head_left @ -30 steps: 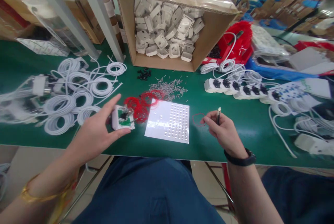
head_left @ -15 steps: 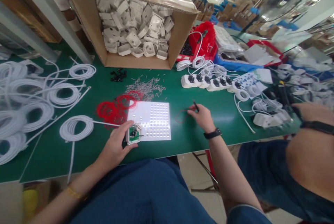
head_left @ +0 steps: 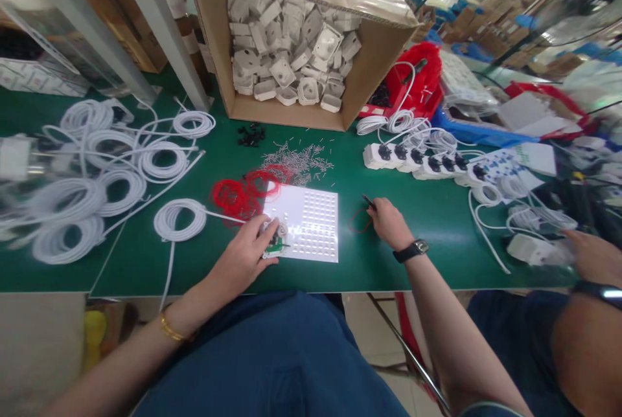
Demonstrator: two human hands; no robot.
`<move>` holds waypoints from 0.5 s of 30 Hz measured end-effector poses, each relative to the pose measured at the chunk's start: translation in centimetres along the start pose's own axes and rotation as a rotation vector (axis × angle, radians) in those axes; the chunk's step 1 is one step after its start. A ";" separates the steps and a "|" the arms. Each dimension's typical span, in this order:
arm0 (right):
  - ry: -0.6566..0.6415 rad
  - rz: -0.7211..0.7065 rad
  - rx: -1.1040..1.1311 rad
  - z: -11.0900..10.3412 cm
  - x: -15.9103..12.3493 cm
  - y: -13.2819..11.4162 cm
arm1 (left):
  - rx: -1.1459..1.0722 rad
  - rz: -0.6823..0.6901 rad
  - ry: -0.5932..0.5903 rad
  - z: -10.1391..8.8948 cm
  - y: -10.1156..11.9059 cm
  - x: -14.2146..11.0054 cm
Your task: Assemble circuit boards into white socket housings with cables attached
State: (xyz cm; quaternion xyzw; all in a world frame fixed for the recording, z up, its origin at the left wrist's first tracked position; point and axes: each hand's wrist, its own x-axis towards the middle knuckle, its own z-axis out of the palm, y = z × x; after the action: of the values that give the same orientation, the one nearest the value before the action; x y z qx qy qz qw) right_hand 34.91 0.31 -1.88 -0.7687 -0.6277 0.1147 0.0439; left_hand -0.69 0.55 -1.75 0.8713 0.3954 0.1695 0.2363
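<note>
Landmark: the white dotted sheet [head_left: 286, 198], lying flat on the green table [head_left: 311, 278].

Left hand [head_left: 243, 258]: located at the left edge of the sheet. The thumb and fingers are closed on opposite sides of a small white housing [head_left: 276, 243] with a green circuit board exposed. The housing is located over the sheet's lower left part; whether it touches the sheet cannot be determined.

Right hand [head_left: 389, 219]: located to the right of the sheet, apart from it. The fingers are curled around a slim dark tool [head_left: 368, 201], its tip projecting toward the sheet. A thin red wire loop [head_left: 358, 230] lies between this hand and the sheet; whether the fingers also grip it cannot be determined.

Surrounding items: red wire coils [head_left: 230, 197] adjoin the sheet's upper left corner. Loose metal pins [head_left: 297, 161] are scattered behind the sheet. A white cable coil [head_left: 162, 219] lies well to its left, one cable end running toward the left hand. Behind the pins, a cardboard box [head_left: 376, 54] contains white casings [head_left: 291, 48].
</note>
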 end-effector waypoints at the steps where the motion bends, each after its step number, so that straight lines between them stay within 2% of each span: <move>1: 0.017 -0.008 -0.008 -0.4 -0.3 -0.4 | -0.040 -0.001 0.029 0.1 -0.1 -0.1; 4: 0.139 -0.064 0.002 -2.9 -1.1 -2.4 | -0.180 -0.031 0.129 -0.2 -0.3 -0.4; 7: 0.293 -0.120 0.027 -7.0 -2.2 -5.7 | -0.305 -0.101 0.214 -1.0 -0.3 -0.1; 9: 0.326 -0.150 0.052 -9.8 -3.3 -8.6 | -0.370 -0.127 0.255 -1.7 -0.2 0.2; 12: 0.271 -0.276 0.163 -12.2 -5.4 -13.3 | -0.443 -0.132 0.296 -2.3 -0.3 0.7; 15: 0.086 -0.438 0.306 -11.8 -7.4 -17.8 | -0.495 -0.120 0.328 -2.3 -0.7 0.8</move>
State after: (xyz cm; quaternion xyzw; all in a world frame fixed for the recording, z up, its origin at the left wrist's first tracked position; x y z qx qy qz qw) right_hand 19.31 -2.26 14.23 -0.6032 -0.7518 0.1636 0.2100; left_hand -1.71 2.19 -0.16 0.7234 0.4257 0.3848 0.3839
